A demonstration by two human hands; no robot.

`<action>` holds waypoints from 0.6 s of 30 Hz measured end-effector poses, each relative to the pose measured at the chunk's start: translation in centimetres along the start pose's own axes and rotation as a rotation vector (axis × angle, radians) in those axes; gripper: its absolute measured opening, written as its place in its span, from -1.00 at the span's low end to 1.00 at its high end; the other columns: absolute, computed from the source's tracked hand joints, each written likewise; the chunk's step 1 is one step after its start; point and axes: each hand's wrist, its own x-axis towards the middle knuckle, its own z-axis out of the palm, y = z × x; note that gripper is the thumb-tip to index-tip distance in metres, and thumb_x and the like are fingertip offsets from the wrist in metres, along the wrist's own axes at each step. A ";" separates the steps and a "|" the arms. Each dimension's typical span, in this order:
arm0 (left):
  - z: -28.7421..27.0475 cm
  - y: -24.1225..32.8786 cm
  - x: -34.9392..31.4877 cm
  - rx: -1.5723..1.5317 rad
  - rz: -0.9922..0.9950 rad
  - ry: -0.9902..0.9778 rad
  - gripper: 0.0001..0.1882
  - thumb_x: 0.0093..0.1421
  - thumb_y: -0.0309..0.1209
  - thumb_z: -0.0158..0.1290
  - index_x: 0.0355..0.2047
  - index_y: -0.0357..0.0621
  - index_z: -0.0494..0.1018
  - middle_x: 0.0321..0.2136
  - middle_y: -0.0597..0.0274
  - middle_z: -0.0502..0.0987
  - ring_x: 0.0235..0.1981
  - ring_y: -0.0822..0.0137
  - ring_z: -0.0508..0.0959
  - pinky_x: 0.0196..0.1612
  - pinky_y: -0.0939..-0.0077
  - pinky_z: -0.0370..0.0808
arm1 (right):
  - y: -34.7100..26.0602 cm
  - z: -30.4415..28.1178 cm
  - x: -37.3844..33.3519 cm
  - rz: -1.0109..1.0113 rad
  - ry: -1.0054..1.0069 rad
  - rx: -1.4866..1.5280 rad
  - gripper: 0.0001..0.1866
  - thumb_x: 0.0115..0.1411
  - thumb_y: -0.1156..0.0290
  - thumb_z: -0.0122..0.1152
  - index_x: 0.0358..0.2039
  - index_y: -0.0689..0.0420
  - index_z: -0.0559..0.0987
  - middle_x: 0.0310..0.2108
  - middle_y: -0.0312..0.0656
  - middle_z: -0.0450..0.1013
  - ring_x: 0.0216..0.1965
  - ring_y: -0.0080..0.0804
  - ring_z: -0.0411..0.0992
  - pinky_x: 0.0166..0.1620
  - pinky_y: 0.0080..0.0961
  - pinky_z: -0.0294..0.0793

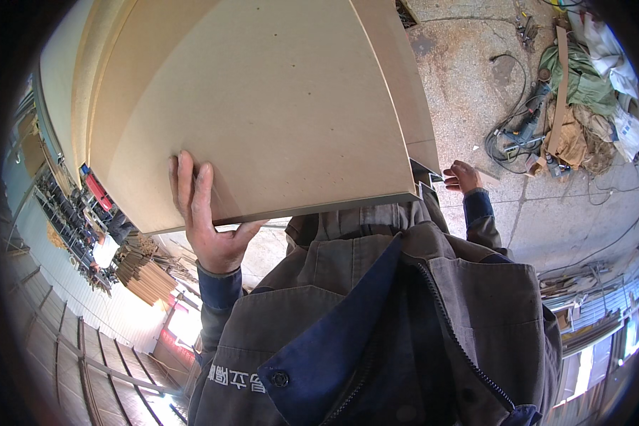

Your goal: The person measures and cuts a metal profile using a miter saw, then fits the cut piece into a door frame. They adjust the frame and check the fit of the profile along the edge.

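A large beige board [263, 106] with a dark front edge and a few small dark holes lies in front of my body. My left hand [211, 224] rests at its near left edge, the fingers spread flat on top and the thumb along the edge. Beyond the board's near right corner, my right hand [463, 176] has its fingers curled and pointing left, at the end of a dark angled strip [422, 172]. Whatever sits between those fingertips is too small to make out. A second brown panel [405, 78] shows beneath the board on the right.
On the floor to the right lie a blue power tool [529, 128] with a black cable, a green cloth [582, 82], white sacks [610, 53] and a long wooden strip [559, 92]. Stacked timber [145, 273] stands at the left. More long pieces [582, 305] lie at the lower right.
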 end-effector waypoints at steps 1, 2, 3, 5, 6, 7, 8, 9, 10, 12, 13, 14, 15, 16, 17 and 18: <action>0.0 0.0 0.0 -0.003 -0.001 -0.001 0.11 -0.13 0.06 0.50 0.36 -0.14 0.28 0.45 -0.09 0.11 0.48 -0.21 0.02 0.43 -0.10 0.12 | 0.1 0.0 0.1 0.002 -0.006 -0.002 -0.56 0.36 0.28 0.09 0.18 0.20 0.45 -0.16 -0.04 0.63 -0.39 -0.28 0.63 -0.31 -0.31 0.69; 0.0 -0.1 0.0 -0.002 0.006 0.001 0.11 -0.13 0.05 0.50 0.36 -0.14 0.28 0.45 -0.09 0.11 0.48 -0.21 0.02 0.43 -0.10 0.12 | 0.2 -0.1 0.3 0.004 -0.012 -0.003 -0.56 0.36 0.28 0.09 0.18 0.20 0.45 -0.16 -0.05 0.63 -0.39 -0.28 0.63 -0.31 -0.31 0.69; 0.1 -0.1 0.0 0.000 0.013 0.004 0.11 -0.13 0.05 0.50 0.36 -0.14 0.28 0.45 -0.08 0.11 0.48 -0.21 0.02 0.43 -0.10 0.12 | 0.4 -0.2 0.6 0.005 -0.014 -0.001 -0.57 0.36 0.27 0.09 0.17 0.19 0.46 -0.16 -0.05 0.63 -0.40 -0.29 0.62 -0.31 -0.31 0.69; 0.1 -0.2 0.0 0.002 0.014 0.004 0.11 -0.14 0.05 0.50 0.36 -0.14 0.28 0.45 -0.09 0.11 0.48 -0.22 0.02 0.43 -0.10 0.12 | 0.8 -0.3 1.0 0.006 -0.019 0.003 -0.58 0.35 0.27 0.09 0.15 0.19 0.47 -0.17 -0.05 0.63 -0.41 -0.30 0.62 -0.31 -0.30 0.68; 0.0 -0.2 0.0 0.003 0.009 0.001 0.11 -0.14 0.04 0.51 0.36 -0.14 0.28 0.45 -0.09 0.11 0.48 -0.22 0.02 0.43 -0.10 0.12 | 0.6 -0.1 0.8 0.004 -0.015 0.001 -0.60 0.35 0.27 0.08 0.13 0.18 0.48 -0.17 -0.06 0.63 -0.41 -0.31 0.61 -0.31 -0.30 0.68; 0.0 -0.1 0.0 0.004 0.003 -0.001 0.11 -0.14 0.04 0.51 0.36 -0.14 0.29 0.45 -0.09 0.11 0.48 -0.22 0.02 0.44 -0.10 0.12 | 0.3 0.1 0.6 0.002 -0.011 -0.001 -0.62 0.36 0.27 0.08 0.10 0.17 0.50 -0.17 -0.06 0.63 -0.41 -0.31 0.61 -0.31 -0.29 0.68; 0.0 -0.1 0.0 0.005 0.002 -0.003 0.11 -0.14 0.04 0.51 0.36 -0.14 0.29 0.45 -0.09 0.11 0.48 -0.22 0.02 0.44 -0.10 0.12 | 0.1 0.2 0.3 0.000 -0.007 -0.003 -0.64 0.36 0.27 0.08 0.07 0.17 0.51 -0.17 -0.07 0.63 -0.41 -0.32 0.61 -0.31 -0.29 0.68; 0.0 0.0 0.1 0.005 0.001 -0.005 0.11 -0.14 0.03 0.50 0.36 -0.14 0.29 0.45 -0.10 0.11 0.48 -0.22 0.02 0.43 -0.09 0.12 | -0.1 0.2 0.3 0.002 -0.014 -0.003 -0.67 0.36 0.27 0.08 0.05 0.16 0.52 -0.17 -0.07 0.63 -0.41 -0.32 0.61 -0.31 -0.28 0.68; -0.1 0.0 0.2 0.005 0.000 -0.007 0.10 -0.14 0.03 0.50 0.36 -0.14 0.29 0.45 -0.11 0.11 0.48 -0.23 0.03 0.43 -0.09 0.12 | -0.1 0.2 0.3 0.005 -0.021 -0.002 -0.69 0.36 0.27 0.08 0.02 0.16 0.53 -0.17 -0.08 0.63 -0.41 -0.33 0.60 -0.31 -0.28 0.68; -0.2 0.0 0.1 0.011 0.008 -0.008 0.09 -0.13 0.02 0.50 0.35 -0.14 0.29 0.45 -0.12 0.12 0.48 -0.24 0.03 0.43 -0.10 0.13 | -0.4 0.3 0.1 0.005 -0.020 -0.005 -0.72 0.36 0.28 0.07 -0.03 0.15 0.53 -0.18 -0.09 0.63 -0.40 -0.33 0.60 -0.31 -0.28 0.68; -0.2 0.0 0.1 0.014 0.012 -0.008 0.08 -0.13 0.02 0.50 0.35 -0.14 0.29 0.45 -0.13 0.12 0.47 -0.25 0.03 0.43 -0.11 0.13 | -0.6 0.5 -0.1 0.004 -0.013 -0.008 -0.74 0.36 0.28 0.07 -0.05 0.14 0.54 -0.18 -0.10 0.63 -0.40 -0.33 0.60 -0.31 -0.28 0.68; -0.2 -0.1 0.1 0.007 0.011 -0.004 0.08 -0.12 0.02 0.50 0.35 -0.14 0.30 0.44 -0.13 0.12 0.47 -0.25 0.03 0.43 -0.11 0.13 | -0.7 0.6 -0.2 0.002 -0.005 -0.010 -0.75 0.36 0.28 0.07 -0.07 0.14 0.54 -0.19 -0.11 0.63 -0.40 -0.33 0.60 -0.31 -0.28 0.68; -0.1 -0.1 0.0 0.001 0.010 0.001 0.07 -0.12 0.02 0.50 0.34 -0.14 0.30 0.44 -0.14 0.12 0.47 -0.26 0.03 0.43 -0.12 0.13 | -0.8 0.6 -0.2 0.003 -0.001 -0.012 -0.74 0.36 0.28 0.07 -0.05 0.14 0.54 -0.19 -0.11 0.63 -0.40 -0.33 0.60 -0.31 -0.28 0.68; 0.0 -0.2 0.0 -0.005 0.009 0.006 0.07 -0.12 0.01 0.50 0.34 -0.15 0.30 0.44 -0.14 0.12 0.47 -0.27 0.03 0.42 -0.13 0.14 | -0.8 0.6 -0.3 0.004 0.003 -0.013 -0.73 0.36 0.28 0.07 -0.03 0.14 0.53 -0.19 -0.11 0.63 -0.40 -0.33 0.60 -0.31 -0.28 0.68; 0.0 -0.1 0.0 -0.004 0.008 0.008 0.07 -0.12 0.01 0.50 0.34 -0.15 0.30 0.44 -0.14 0.12 0.47 -0.27 0.03 0.42 -0.13 0.14 | -0.8 0.6 -0.3 0.004 0.007 -0.015 -0.72 0.36 0.28 0.07 -0.02 0.14 0.53 -0.19 -0.11 0.63 -0.40 -0.33 0.60 -0.31 -0.28 0.68; 0.0 -0.1 0.0 -0.003 0.007 0.010 0.06 -0.12 0.02 0.50 0.34 -0.15 0.30 0.44 -0.14 0.13 0.47 -0.27 0.03 0.42 -0.14 0.14 | -0.8 0.6 -0.3 0.002 0.013 -0.006 -0.71 0.36 0.28 0.07 0.00 0.15 0.53 -0.19 -0.10 0.62 -0.41 -0.33 0.60 -0.31 -0.29 0.68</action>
